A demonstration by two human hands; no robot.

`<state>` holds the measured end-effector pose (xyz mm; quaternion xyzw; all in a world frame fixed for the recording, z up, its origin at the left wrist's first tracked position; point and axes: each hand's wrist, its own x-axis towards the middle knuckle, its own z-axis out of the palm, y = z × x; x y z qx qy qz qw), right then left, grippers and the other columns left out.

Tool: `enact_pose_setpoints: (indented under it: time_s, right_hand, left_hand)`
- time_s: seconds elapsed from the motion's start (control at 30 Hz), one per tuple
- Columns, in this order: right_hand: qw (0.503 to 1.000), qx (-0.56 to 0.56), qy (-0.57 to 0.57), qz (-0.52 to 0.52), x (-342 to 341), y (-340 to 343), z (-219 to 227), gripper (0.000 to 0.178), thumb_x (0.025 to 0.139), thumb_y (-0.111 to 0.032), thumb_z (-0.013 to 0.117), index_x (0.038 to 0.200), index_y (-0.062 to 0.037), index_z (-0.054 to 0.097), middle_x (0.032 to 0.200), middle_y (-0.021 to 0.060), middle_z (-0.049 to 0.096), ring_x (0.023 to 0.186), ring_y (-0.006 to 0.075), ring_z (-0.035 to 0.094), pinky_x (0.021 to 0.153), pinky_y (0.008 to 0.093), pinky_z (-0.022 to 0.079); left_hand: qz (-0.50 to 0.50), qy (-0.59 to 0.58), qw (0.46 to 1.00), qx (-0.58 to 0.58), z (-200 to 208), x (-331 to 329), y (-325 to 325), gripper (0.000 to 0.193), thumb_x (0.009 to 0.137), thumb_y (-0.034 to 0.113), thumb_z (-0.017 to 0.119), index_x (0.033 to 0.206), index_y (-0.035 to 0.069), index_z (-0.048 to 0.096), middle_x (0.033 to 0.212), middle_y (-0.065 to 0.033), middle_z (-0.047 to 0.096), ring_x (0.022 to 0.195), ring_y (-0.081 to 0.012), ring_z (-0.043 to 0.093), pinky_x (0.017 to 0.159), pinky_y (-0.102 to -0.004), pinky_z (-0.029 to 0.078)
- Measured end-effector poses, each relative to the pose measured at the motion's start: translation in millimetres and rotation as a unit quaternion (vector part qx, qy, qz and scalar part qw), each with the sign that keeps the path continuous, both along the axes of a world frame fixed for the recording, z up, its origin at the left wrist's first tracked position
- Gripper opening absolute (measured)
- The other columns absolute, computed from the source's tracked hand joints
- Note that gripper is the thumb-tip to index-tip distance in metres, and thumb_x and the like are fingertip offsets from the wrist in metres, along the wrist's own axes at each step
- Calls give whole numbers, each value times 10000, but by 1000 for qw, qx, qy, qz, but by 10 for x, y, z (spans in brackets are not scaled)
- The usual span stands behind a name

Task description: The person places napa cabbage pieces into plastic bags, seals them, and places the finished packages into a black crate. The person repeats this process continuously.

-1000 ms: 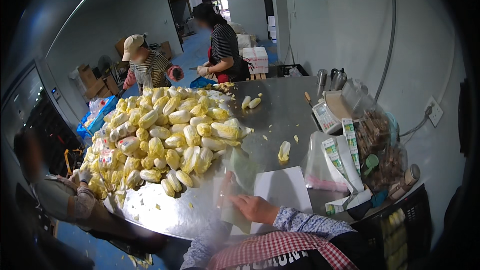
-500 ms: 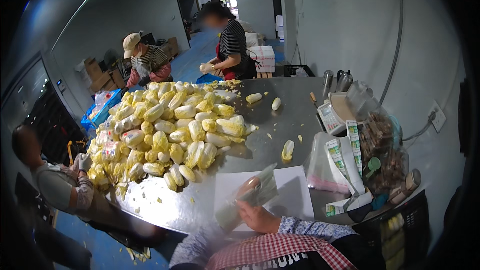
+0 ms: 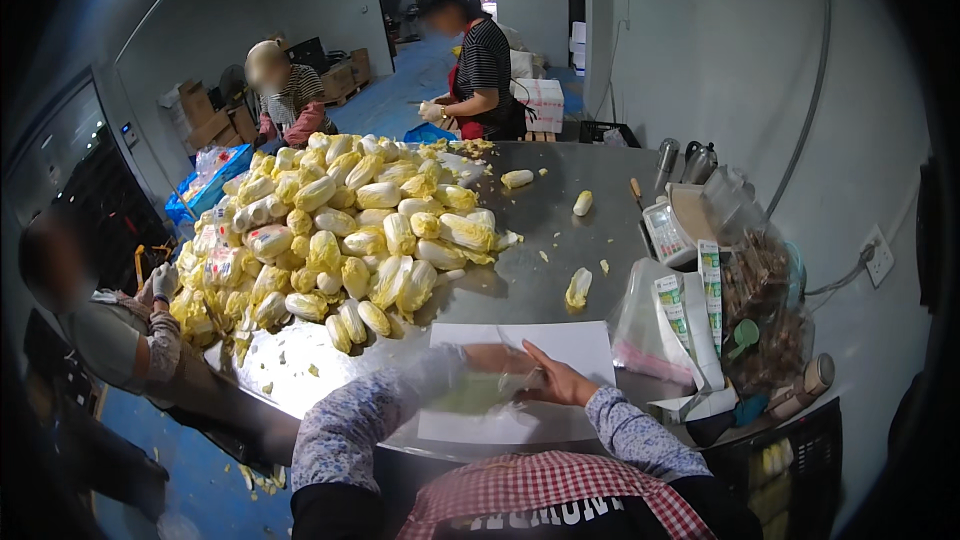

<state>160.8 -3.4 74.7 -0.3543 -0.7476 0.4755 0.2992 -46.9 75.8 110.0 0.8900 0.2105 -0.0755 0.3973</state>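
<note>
A clear plastic bag (image 3: 465, 395) hangs over the white sheet (image 3: 590, 340) at the near edge of the steel table. My left hand (image 3: 495, 358) is inside or behind the film, its fingers smeared by motion and partly hidden. My right hand (image 3: 560, 380) grips the bag's right end between thumb and fingers. To the left of the sheet rises a large heap of small yellow-white napa cabbages (image 3: 365, 240). A single trimmed napa cabbage (image 3: 578, 288) lies just beyond the sheet.
On the right are flat plastic bags (image 3: 645, 330), a label strip (image 3: 708, 310), a scale (image 3: 668, 232), a knife (image 3: 637, 192) and a tumbler (image 3: 815, 375). A dark crate (image 3: 800, 470) stands below. Two co-workers stand across the table; another stands at left.
The bag has come down from a raised tilt to lie lower over the sheet. My left forearm has swung up into view, and my right hand has moved right and away from me.
</note>
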Motion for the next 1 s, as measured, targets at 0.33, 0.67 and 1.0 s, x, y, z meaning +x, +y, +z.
enact_pose_setpoints:
  time_s: [0.33,0.67,1.0]
  right_hand:
    - [986,-93,72,-114,95,-204,-118,428,834,-132,681,1202,-5,501,987,64,617,916,152,596,778,282,488]
    - [980,-39,-12,-195,68,-169,-279,522,763,-140,734,1192,0,472,1073,138,607,1014,202,577,882,321,462]
    - [977,-55,148,-142,-53,-143,-419,683,782,-160,738,1338,-29,363,1201,99,540,1081,175,528,941,293,422]
  left_hand:
    - [162,-24,942,291,1468,53,-550,354,885,325,556,756,6,637,662,-173,613,615,-338,617,631,-394,501]
    - [141,-55,931,333,1171,158,-617,212,832,242,582,893,40,584,756,-184,607,679,-363,596,581,-441,468]
    - [172,-121,932,294,1519,137,-265,240,878,267,544,864,55,655,701,-189,609,618,-361,598,571,-424,480]
